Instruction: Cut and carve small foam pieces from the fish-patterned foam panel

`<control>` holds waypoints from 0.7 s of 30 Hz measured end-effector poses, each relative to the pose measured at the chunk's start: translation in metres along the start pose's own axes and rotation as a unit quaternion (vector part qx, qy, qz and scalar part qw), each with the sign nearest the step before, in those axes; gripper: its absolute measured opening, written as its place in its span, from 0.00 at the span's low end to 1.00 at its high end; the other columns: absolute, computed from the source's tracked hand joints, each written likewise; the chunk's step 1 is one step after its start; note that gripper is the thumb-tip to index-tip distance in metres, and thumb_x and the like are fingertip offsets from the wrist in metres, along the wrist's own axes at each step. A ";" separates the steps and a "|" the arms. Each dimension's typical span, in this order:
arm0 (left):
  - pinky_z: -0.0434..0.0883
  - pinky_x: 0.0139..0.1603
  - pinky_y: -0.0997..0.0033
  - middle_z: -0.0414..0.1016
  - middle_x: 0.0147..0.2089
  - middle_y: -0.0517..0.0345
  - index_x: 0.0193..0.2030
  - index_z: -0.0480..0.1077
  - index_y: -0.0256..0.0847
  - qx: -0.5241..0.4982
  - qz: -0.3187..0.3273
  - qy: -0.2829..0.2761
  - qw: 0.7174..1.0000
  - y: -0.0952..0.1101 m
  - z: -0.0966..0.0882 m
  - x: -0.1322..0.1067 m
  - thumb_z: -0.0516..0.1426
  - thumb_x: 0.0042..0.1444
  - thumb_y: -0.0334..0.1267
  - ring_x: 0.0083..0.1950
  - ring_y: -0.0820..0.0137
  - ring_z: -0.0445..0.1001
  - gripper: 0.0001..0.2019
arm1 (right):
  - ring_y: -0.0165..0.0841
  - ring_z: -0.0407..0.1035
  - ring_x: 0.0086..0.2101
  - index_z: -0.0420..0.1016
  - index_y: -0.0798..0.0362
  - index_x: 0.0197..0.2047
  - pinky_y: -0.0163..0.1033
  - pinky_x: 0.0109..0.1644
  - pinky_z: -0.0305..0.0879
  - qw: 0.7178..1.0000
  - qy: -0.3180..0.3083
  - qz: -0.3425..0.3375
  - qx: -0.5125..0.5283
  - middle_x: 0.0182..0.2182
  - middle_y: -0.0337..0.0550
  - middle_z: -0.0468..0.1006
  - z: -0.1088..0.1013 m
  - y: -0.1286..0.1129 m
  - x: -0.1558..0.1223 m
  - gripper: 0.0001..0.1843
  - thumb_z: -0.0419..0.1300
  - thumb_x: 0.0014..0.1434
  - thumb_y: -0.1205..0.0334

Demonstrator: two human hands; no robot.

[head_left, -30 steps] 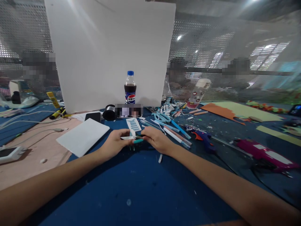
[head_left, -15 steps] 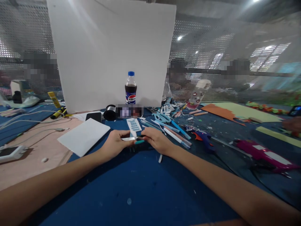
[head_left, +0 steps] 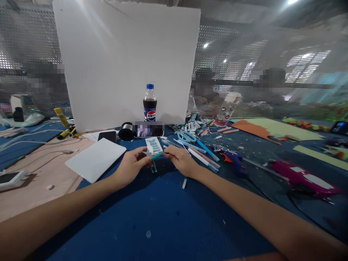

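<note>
My left hand (head_left: 132, 166) and my right hand (head_left: 180, 159) meet over the blue mat (head_left: 163, 217), a little above it. The left fingers pinch a small white strip (head_left: 146, 153). The right fingers are closed on a thin teal tool (head_left: 157, 156) whose tip points left at the strip. Just behind them lies a small printed card (head_left: 153, 145).
A cola bottle (head_left: 149, 103) stands before a tall white board (head_left: 127, 61). A white sheet (head_left: 95, 158) lies to the left, with a phone (head_left: 107, 136) and a tape roll (head_left: 125, 131) behind it. Pens (head_left: 202, 154), scissors (head_left: 185, 136), paper scraps, a blue glue gun (head_left: 233, 159) and a magenta tool (head_left: 301, 177) lie to the right.
Both hands have risen slightly and moved away from me, towards the printed card. The teal tool now tilts up to the right. The view has shifted a little to the right.
</note>
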State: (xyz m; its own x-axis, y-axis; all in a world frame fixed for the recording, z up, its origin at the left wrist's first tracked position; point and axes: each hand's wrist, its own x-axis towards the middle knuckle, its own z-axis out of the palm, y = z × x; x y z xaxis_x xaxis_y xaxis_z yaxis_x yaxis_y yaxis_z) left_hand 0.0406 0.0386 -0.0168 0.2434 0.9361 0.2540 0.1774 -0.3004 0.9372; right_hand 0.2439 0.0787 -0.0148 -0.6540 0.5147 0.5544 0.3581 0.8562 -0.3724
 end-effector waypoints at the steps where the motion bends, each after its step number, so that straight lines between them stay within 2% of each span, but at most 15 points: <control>1: 0.71 0.33 0.72 0.76 0.31 0.56 0.43 0.69 0.38 -0.004 0.003 -0.007 1.000 0.001 0.000 0.000 0.55 0.52 0.38 0.29 0.72 0.73 0.12 | 0.31 0.62 0.30 0.64 0.53 0.33 0.36 0.35 0.59 1.000 -0.002 0.005 0.002 0.27 0.41 0.66 0.000 0.000 0.000 0.10 0.44 0.63 0.64; 4: 0.70 0.33 0.73 0.75 0.33 0.56 0.43 0.71 0.38 -0.015 0.010 -0.028 0.999 0.004 0.000 -0.001 0.56 0.51 0.38 0.29 0.73 0.71 0.13 | 0.31 0.63 0.30 0.65 0.54 0.33 0.36 0.35 0.59 1.000 -0.011 0.012 -0.003 0.28 0.42 0.67 0.000 -0.002 -0.001 0.10 0.44 0.63 0.66; 7: 0.69 0.32 0.73 0.75 0.30 0.58 0.41 0.72 0.37 -0.007 0.000 -0.027 1.000 0.003 0.000 -0.001 0.57 0.49 0.38 0.28 0.73 0.70 0.13 | 0.31 0.62 0.29 0.65 0.54 0.33 0.36 0.34 0.59 1.000 -0.021 0.012 -0.017 0.27 0.42 0.67 0.001 -0.002 -0.001 0.10 0.44 0.63 0.66; 13: 0.68 0.33 0.73 0.75 0.33 0.57 0.38 0.73 0.36 0.043 0.009 -0.061 0.997 -0.005 -0.001 0.000 0.58 0.49 0.40 0.31 0.71 0.70 0.12 | 0.32 0.61 0.29 0.64 0.55 0.33 0.36 0.33 0.58 0.997 -0.021 -0.027 -0.068 0.26 0.43 0.67 0.004 0.000 -0.002 0.11 0.43 0.63 0.64; 18: 0.69 0.33 0.73 0.74 0.32 0.56 0.39 0.71 0.36 0.075 0.006 -0.056 0.996 -0.001 0.001 -0.002 0.54 0.52 0.37 0.30 0.71 0.71 0.10 | 0.32 0.61 0.29 0.64 0.54 0.33 0.36 0.33 0.58 0.998 -0.009 -0.025 -0.060 0.26 0.43 0.66 0.003 -0.001 -0.002 0.12 0.42 0.64 0.63; 21: 0.69 0.36 0.73 0.74 0.37 0.55 0.40 0.71 0.37 0.088 0.033 -0.043 0.995 0.002 0.001 -0.002 0.52 0.53 0.35 0.33 0.71 0.71 0.10 | 0.31 0.61 0.28 0.64 0.54 0.33 0.35 0.33 0.58 0.999 -0.001 -0.015 -0.033 0.26 0.42 0.66 0.003 -0.003 -0.001 0.11 0.43 0.63 0.63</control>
State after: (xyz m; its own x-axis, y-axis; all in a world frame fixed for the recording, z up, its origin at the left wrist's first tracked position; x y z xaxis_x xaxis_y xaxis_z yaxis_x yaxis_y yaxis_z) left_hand 0.0415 0.0360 -0.0161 0.3400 0.8963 0.2849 0.3214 -0.3954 0.8604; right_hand 0.2416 0.0760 -0.0162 -0.6671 0.4885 0.5624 0.3818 0.8725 -0.3049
